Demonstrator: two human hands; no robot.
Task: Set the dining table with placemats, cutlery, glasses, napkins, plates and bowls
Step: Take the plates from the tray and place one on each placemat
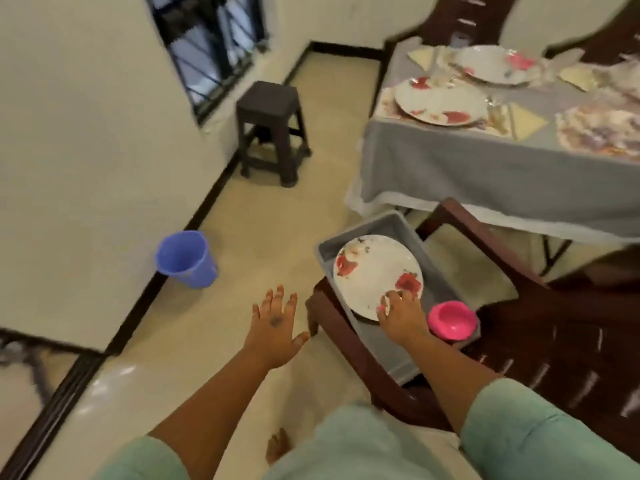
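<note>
The right hand (pixel 398 313) pinches the near rim of the flowered plate (pixel 375 271), which lies in the grey tub (pixel 388 355) on the chair (pixel 346 344). The left hand (pixel 275 327) hovers spread and empty, left of the tub. A pink bowl (pixel 452 320) sits just right of the plate. Beyond the tub, the table (pixel 485 174) awaits; the chair's arm may obstruct.

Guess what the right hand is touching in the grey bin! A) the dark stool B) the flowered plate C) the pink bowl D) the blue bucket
B: the right hand has its fingers on the near edge of the flowered plate in the grey bin, while the pink bowl sits untouched beside it.
</note>
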